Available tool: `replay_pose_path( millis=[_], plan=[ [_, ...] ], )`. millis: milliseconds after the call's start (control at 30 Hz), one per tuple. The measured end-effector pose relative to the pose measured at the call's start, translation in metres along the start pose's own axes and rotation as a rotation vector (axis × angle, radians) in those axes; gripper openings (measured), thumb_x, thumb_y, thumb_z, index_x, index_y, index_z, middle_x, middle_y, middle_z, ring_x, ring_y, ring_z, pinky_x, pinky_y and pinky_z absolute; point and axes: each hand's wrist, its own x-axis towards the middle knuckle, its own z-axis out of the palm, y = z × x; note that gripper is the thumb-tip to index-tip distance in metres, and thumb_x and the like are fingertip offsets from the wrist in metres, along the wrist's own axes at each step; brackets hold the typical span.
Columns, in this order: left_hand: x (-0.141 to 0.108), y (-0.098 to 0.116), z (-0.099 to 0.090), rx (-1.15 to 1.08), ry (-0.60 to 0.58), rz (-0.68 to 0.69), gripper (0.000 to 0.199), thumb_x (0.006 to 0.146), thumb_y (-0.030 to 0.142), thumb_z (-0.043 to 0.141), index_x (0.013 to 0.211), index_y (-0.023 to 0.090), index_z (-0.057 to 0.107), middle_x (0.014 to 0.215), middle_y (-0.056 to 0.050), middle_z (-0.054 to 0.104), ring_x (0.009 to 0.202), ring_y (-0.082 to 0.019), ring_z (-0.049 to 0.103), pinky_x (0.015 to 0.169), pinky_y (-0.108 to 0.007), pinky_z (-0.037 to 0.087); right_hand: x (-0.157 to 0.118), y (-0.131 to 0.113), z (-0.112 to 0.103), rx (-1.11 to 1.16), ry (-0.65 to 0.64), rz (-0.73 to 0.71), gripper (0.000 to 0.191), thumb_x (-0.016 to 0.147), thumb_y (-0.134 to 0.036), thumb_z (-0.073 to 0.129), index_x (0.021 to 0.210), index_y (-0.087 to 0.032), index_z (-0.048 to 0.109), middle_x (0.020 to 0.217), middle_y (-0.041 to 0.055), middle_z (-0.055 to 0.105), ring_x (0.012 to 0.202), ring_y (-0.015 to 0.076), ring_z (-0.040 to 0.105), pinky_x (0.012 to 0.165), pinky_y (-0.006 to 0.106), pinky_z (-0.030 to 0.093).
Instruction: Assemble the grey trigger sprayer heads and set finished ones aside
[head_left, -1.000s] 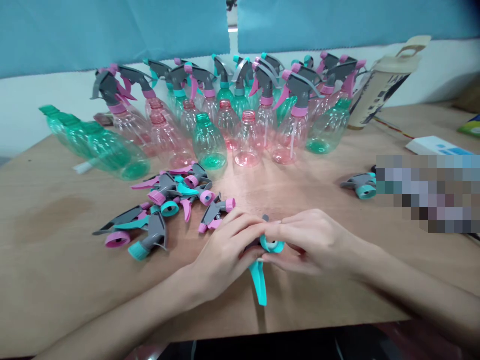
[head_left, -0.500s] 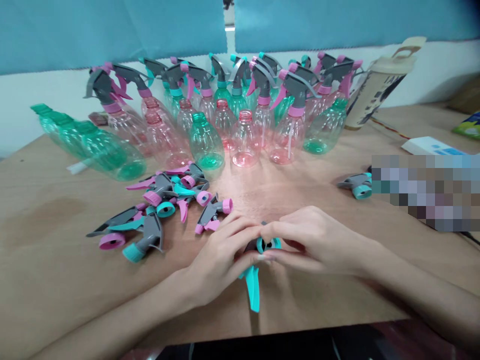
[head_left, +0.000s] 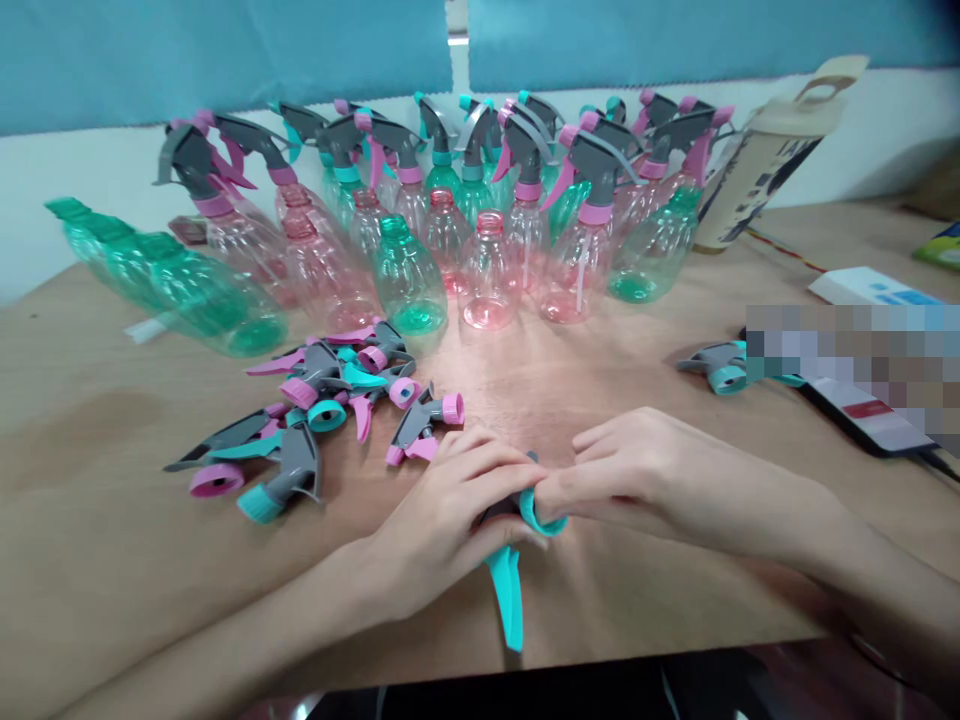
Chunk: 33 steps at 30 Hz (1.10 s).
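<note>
My left hand is closed around a grey and turquoise trigger spray head just above the table near its front edge. The turquoise trigger points down toward me, and the round collar faces right. At that collar, my right hand is curled, with a fingertip pressed into the opening; its thumb is mostly hidden. Left of my hands lies a pile of loose spray heads in grey, pink and turquoise. One pink-collared spray head rests close to my left fingers.
Clear pink bottles and green bottles stand behind, several topped with spray heads. A beige tumbler stands at back right. Another turquoise spray head lies near a phone-like device, partly blurred out. The wooden table's front edge is close.
My right thumb and finger have left their pinch at the collar; a fingertip now pushes into it. The collar has tilted downward, and the left hand keeps its hold.
</note>
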Motion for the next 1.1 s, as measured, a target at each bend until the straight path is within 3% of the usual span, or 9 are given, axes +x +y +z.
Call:
replay_pose_path(
  millis=[133,400,533,700,867,1100],
  plan=[
    [-0.001,-0.002,0.001,0.009,0.014,0.014,0.022,0.086,0.019,0.061,0.108,0.019,0.058,0.101,-0.004,0.063,0.093,-0.019,0.049,0.084,-0.034,0.04,0.0,0.002,0.004,-0.07,0.076,-0.077,0.024,0.092,-0.014,0.044,0.086,-0.02,0.066,0.063,-0.0029,0.051,0.056,0.0092,0.041,0.05,0.024,0.025],
    [0.0,0.003,0.003,-0.027,0.034,-0.013,0.021,0.084,0.018,0.064,0.104,0.015,0.059,0.098,-0.006,0.064,0.092,-0.019,0.051,0.085,-0.034,0.042,0.003,0.004,0.006,0.146,0.129,-0.068,0.025,0.094,-0.023,0.047,0.084,-0.017,0.069,0.069,0.0003,0.063,0.06,0.0087,0.054,0.054,0.021,0.037],
    [-0.003,0.002,0.004,-0.048,0.049,-0.02,0.023,0.085,0.019,0.062,0.108,0.018,0.059,0.097,-0.005,0.064,0.091,-0.019,0.052,0.084,-0.034,0.043,-0.006,0.0,-0.005,0.255,0.142,-0.041,0.018,0.092,-0.023,0.051,0.089,-0.021,0.069,0.073,-0.0004,0.067,0.063,0.0096,0.059,0.054,0.021,0.041],
    [-0.007,-0.004,0.006,-0.075,0.124,-0.109,0.028,0.087,0.02,0.061,0.114,0.019,0.057,0.093,-0.005,0.061,0.088,-0.019,0.05,0.081,-0.035,0.043,-0.016,0.0,-0.017,0.541,0.43,0.12,0.008,0.086,-0.019,0.06,0.087,-0.026,0.064,0.072,-0.0032,0.067,0.047,0.0059,0.056,0.044,0.018,0.042],
    [-0.006,-0.001,0.008,-0.088,0.146,-0.099,0.028,0.086,0.023,0.061,0.114,0.018,0.058,0.091,-0.005,0.061,0.085,-0.019,0.049,0.076,-0.033,0.043,-0.007,0.003,-0.004,0.663,0.226,0.27,0.002,0.084,-0.018,0.061,0.084,-0.018,0.063,0.078,0.0006,0.067,0.069,0.0114,0.063,0.058,0.02,0.049],
    [-0.005,0.002,0.008,-0.066,0.139,-0.072,0.023,0.088,0.026,0.059,0.109,0.018,0.06,0.096,-0.006,0.062,0.087,-0.019,0.05,0.077,-0.034,0.044,0.001,-0.001,0.011,0.814,0.34,0.294,0.013,0.072,-0.016,0.073,0.072,-0.016,0.06,0.071,-0.0006,0.067,0.063,0.0105,0.065,0.055,0.019,0.052]
  ],
)
